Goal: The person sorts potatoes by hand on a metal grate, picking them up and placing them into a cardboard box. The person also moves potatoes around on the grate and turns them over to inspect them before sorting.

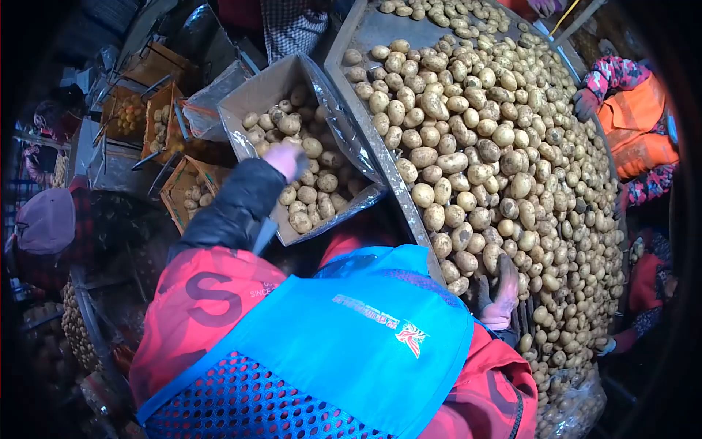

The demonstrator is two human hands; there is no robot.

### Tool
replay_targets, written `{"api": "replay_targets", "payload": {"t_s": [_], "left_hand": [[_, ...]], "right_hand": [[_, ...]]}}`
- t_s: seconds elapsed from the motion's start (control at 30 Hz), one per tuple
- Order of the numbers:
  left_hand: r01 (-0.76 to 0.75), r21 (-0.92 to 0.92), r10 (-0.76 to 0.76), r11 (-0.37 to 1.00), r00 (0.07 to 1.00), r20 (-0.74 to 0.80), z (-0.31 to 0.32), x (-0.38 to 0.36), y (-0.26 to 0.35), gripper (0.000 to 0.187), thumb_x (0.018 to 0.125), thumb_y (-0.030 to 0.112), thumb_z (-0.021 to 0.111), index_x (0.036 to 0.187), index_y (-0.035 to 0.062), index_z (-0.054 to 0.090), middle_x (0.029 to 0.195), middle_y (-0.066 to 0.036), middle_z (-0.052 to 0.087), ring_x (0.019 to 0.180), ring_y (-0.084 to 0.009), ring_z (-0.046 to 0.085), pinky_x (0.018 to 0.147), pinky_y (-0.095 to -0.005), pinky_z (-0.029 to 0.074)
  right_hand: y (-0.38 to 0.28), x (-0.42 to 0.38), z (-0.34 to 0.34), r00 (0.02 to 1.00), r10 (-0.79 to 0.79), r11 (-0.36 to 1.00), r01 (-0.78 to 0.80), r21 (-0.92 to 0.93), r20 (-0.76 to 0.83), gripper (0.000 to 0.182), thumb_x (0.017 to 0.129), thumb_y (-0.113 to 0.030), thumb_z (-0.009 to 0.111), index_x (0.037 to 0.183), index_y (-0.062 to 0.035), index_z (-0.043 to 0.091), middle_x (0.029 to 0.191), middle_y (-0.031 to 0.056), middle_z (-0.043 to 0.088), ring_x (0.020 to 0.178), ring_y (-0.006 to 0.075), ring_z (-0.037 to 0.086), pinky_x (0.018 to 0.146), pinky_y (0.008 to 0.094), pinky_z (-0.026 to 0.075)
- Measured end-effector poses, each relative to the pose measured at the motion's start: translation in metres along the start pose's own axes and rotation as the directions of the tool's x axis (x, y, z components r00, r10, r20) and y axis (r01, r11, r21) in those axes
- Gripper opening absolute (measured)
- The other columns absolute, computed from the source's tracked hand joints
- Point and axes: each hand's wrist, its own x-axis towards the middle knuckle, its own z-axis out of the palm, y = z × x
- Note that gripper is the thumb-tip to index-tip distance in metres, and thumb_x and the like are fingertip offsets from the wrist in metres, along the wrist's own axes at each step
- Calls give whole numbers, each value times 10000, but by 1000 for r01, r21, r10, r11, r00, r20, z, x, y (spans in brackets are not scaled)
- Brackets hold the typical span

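Observation:
My left hand (285, 159), in a pinkish glove with dark fingertips, is over a lined cardboard box (235, 110). It is smeared by motion and its fingers do not show clearly. Loose potatoes (312, 148) lie inside the box, right beneath that hand. On the other side my right hand (501, 298), gloved in pink and grey, rests at the near edge of a large heap of potatoes (504, 161). Its thumb and fingers are apart, fingertips against the potatoes. The heap covers a broad sorting table (398, 29) with a raised rim, and the box stands against that rim.
Orange-brown crates (174, 192) with potatoes stand left of the box. A person in an orange vest (640, 121) works across the table, hand at its far edge. Another person in a light cap (45, 219) is at the far left. Clear plastic (578, 410) lies at the lower right.

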Motion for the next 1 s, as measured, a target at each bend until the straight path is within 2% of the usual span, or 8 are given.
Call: {"api": "replay_targets", "payload": {"t_s": [0.2,0.37,0.4,0.47,0.57,0.73,0.8,1.0], "left_hand": [[161,398,-205,903,976,69,-7,10,-30,518,907,407,640,1382,214,571,1418,-86,564,1334,-310,499,1012,-601,435],[410,399,-288,820,898,-331,25,16,-70,500,914,316,619,1383,154,568,1399,-113,584,1285,-322,554,1001,-641,416],[406,328,-482,853,854,196,-16,13,-7,527,932,373,601,1386,108,564,1403,-155,574,1305,-356,533,1072,-626,362],[313,478,-386,821,921,59,41,-12,30,940,856,662,632,1524,40,406,1486,-299,456,1336,-559,421,1187,-563,274],[52,-155,-23,987,982,185,31,-42,87,590,923,460,661,1275,-10,606,1289,-296,592,1182,-418,596,1001,-426,485],[217,-479,-232,851,972,30,16,-67,132,510,944,313,671,1369,44,584,1274,-241,655,1235,-381,599,1024,-427,479],[-166,-350,15,922,918,-397,11,-70,140,541,929,256,690,1387,11,539,1278,-271,629,1186,-426,608,1015,-466,482],[-739,-149,657,657,658,-369,-25,-31,260,609,868,228,722,1399,7,519,1382,-249,540,1282,-436,512,1083,-530,403]], "right_hand": [[7,-4,2,1000,-27,999,26,-25,-9,647,905,-348,656,1433,-6,501,1370,267,551,1258,460,527,1123,555,348],[13,-12,0,1000,-28,1000,28,1,-1,649,891,-324,656,1432,0,502,1382,274,545,1280,460,515,1116,556,354],[18,-17,2,1000,-22,999,21,-38,-23,644,892,-317,648,1432,2,501,1382,275,545,1288,460,508,1117,556,353],[22,-21,0,999,4,998,-7,-63,-47,652,880,-303,633,1436,7,496,1392,273,543,1313,467,483,1131,554,345],[24,-24,-1,991,2,994,-17,-112,-131,683,856,-310,636,1442,10,492,1410,262,537,1325,470,473,1149,550,336],[24,-29,-3,988,81,988,-97,-118,-130,736,859,-353,636,1474,15,469,1429,275,526,1351,457,477,1181,527,323],[22,-29,-6,982,97,991,-110,-71,-160,716,757,-193,699,1409,37,512,1357,289,569,1299,462,520,1160,512,363],[28,-40,3,939,220,961,-255,-109,-263,655,820,-303,719,1392,-33,546,1331,247,601,1275,419,546,1122,484,408]]}}
